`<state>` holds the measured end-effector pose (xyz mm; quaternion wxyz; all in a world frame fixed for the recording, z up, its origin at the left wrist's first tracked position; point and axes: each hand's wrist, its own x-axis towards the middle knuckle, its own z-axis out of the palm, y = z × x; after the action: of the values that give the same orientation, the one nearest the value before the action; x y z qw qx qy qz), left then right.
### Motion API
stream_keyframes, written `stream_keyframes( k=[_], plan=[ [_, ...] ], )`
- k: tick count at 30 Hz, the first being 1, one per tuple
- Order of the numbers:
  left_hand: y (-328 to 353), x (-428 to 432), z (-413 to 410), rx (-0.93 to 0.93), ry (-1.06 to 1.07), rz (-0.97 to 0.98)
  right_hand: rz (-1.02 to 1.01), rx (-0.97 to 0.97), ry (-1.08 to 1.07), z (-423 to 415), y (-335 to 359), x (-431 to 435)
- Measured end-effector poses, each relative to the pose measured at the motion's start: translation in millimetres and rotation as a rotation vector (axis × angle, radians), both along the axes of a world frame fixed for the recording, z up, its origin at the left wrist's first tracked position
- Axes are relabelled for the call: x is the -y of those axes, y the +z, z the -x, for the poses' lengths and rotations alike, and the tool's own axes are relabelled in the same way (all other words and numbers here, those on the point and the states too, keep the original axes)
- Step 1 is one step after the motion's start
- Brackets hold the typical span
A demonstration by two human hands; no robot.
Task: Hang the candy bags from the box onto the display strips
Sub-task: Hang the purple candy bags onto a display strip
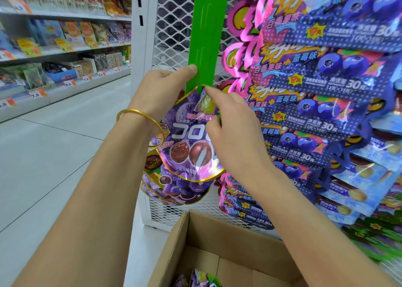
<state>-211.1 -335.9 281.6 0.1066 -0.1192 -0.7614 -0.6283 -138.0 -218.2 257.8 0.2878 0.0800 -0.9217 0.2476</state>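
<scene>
**Purple candy bag held up to the green strip**

At the far left, store shelves point(65, 36) carry packaged snacks with price tags. The left hand point(161, 91), a gold bangle point(139, 121) on its wrist, holds the lower part of the green display strip point(204, 36). Its thumb is pressed flat on the strip's front left edge, and its other fingers curl out of sight behind. The strip hangs in front of a white mesh panel point(174, 25).

The purple candy bag point(187, 138) hangs between the two hands, its top edge touching the strip just below the left thumb. The right hand point(235, 130) pinches the bag's upper right part. Its forefinger tip is on the bag's top edge at the strip, its thumb lies on the bag's face lower down, and the remaining fingers are curled in.

More purple bags point(174, 191) hang on the strip beneath. At the right hang overlapping rows of blue popping-candy packs point(326, 80). Below stands the open cardboard box point(195, 239), with a few purple bags point(195, 278) inside.
</scene>
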Motion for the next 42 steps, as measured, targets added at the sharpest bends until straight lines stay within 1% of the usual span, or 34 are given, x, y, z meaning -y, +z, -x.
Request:
stream_keyframes(
  k=[3, 7, 10, 12, 17, 21, 23, 24, 26, 28, 30, 31, 33, 35, 37, 39, 42],
  plan=[
    [-6, 5, 3, 0.006, -0.038, 0.031, -0.013, 0.004, 0.012, 0, -6, -2],
    [-19, 15, 3, 0.017, -0.178, 0.196, -0.03, 0.04, 0.016, 5, -21, -3],
    [-31, 19, 7, 0.026, -0.21, 0.21, -0.016, 0.038, 0.044, 9, -30, -3],
    [-37, 19, 8, -0.003, -0.202, 0.22, -0.029, 0.059, 0.057, 10, -35, -3],
    [-53, 22, 18, -0.122, -0.062, 0.266, -0.005, 0.0, 0.12, 3, -52, -2],
    [-58, 21, 17, -0.194, 0.057, 0.335, -0.113, -0.171, -0.027, -11, -78, 5],
    [-63, 21, 12, -0.201, 0.127, 0.354, -0.141, -0.212, -0.041, -21, -89, 7],
    [-67, 23, 9, -0.2, 0.177, 0.378, -0.134, -0.218, -0.022, -27, -95, 7],
    [-80, 31, -2, -0.203, 0.346, 0.49, -0.09, -0.182, 0.035, -39, -111, 5],
    [-96, 38, -20, -0.223, 0.484, 0.517, -0.026, -0.069, 0.086, -48, -134, -2],
    [-114, 39, -43, -0.244, 0.485, 0.441, 0.045, 0.14, 0.112, -54, -163, -11],
    [-124, 38, -54, -0.218, 0.421, 0.42, 0.08, 0.254, 0.114, -55, -180, -18],
    [-146, 35, -76, -0.088, 0.188, 0.472, 0.123, 0.461, 0.081, -54, -219, -32],
    [-172, 33, -94, 0.078, -0.098, 0.596, 0.131, 0.65, 0.034, -53, -259, -44],
    [-196, 33, -106, 0.214, -0.305, 0.738, 0.121, 0.854, 0.013, -53, -302, -51],
    [-212, 34, -110, 0.314, -0.398, 0.83, 0.122, 1.044, -0.005, -53, -346, -54],
    [-223, 36, -103, 0.411, -0.436, 0.869, 0.183, 1.264, -0.088, -58, -394, -58]
  ],
)
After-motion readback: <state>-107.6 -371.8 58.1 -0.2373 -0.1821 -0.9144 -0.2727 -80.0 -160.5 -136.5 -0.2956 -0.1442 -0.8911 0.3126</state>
